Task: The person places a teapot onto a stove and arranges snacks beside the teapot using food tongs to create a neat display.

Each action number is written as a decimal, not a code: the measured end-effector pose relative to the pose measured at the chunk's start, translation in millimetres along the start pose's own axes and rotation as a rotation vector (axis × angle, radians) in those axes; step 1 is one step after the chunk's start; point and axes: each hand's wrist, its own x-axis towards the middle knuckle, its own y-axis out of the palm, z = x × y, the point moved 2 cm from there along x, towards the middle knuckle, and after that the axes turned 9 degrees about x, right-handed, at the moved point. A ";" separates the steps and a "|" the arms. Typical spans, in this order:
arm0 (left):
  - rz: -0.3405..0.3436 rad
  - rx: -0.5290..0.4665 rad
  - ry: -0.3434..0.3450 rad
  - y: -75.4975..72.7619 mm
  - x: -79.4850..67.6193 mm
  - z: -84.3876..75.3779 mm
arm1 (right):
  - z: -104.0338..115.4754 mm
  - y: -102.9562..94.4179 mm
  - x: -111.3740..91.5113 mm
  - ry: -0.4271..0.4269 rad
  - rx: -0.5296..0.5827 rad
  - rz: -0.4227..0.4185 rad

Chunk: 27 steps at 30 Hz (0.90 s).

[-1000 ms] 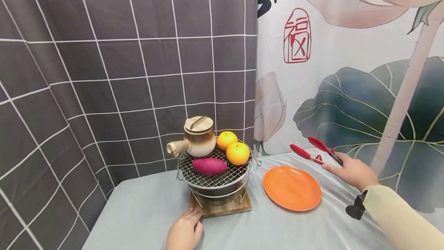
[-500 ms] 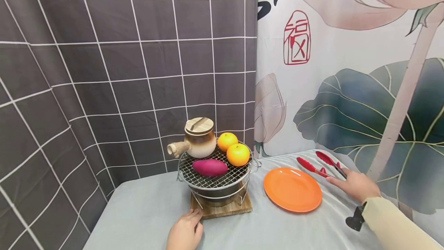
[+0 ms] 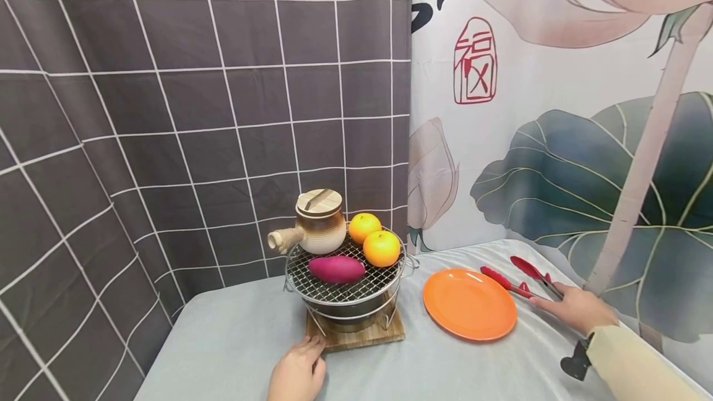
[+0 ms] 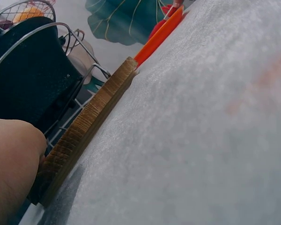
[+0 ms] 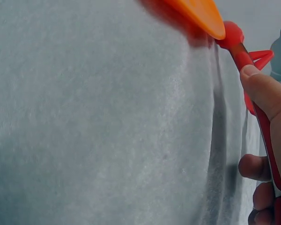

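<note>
My right hand (image 3: 585,309) holds red-tipped tongs (image 3: 508,282) just right of an orange plate (image 3: 470,304); the tongs' two arms are spread with nothing between them. In the right wrist view, the thumb lies along one arm of the tongs (image 5: 246,61), fingers curled below. My left hand (image 3: 298,370) rests at the front left corner of a wooden board (image 3: 364,338), fingertips touching it; its fingers are mostly hidden in the left wrist view. On the board stands a round grill (image 3: 345,293), bearing a purple sweet potato (image 3: 337,269), two oranges (image 3: 381,248) and a lidded clay pot (image 3: 323,228).
A pale grey cloth (image 3: 234,333) covers the table. Behind it hangs a dark grid-patterned curtain (image 3: 250,110), with a lotus-printed curtain (image 3: 529,79) to the right. The pot's side handle (image 3: 283,239) sticks out past the grill's left rim. Wire loops (image 3: 412,263) project from the grill's side.
My right hand has lowered the tongs and shifted slightly right, down toward the cloth beside the plate. The left hand, board, grill and food have stayed in place.
</note>
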 end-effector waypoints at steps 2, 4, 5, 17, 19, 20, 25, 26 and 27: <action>0.004 -0.001 -0.005 0.0 0.1 0.7 | 0.2 0.6 0.1 0.004 0.002 0.004; 0.010 0.000 -0.013 -0.9 0.7 0.7 | 0.5 1.5 0.2 0.009 0.006 0.010; 0.012 0.000 -0.016 -1.4 1.0 0.5 | 0.6 2.0 0.1 0.013 0.009 0.013; 0.063 -0.006 -0.034 -4.4 3.1 0.2 | -1.7 5.0 1.2 0.032 0.023 0.022; 0.063 -0.005 -0.037 -4.8 3.3 -0.5 | -3.3 4.9 2.8 0.042 0.027 0.024; 0.065 -0.005 -0.039 -4.6 3.4 -0.5 | -4.0 4.8 3.6 0.046 0.029 0.024; 0.050 -0.002 -0.032 -3.4 2.4 -0.9 | -9.0 3.0 7.0 0.041 0.017 -0.004; 0.047 -0.004 -0.031 -3.4 2.1 -1.1 | -10.3 2.3 7.0 0.037 0.014 -0.012; 0.045 -0.005 -0.027 -3.1 1.6 -1.0 | -11.7 1.8 7.0 0.031 0.009 -0.021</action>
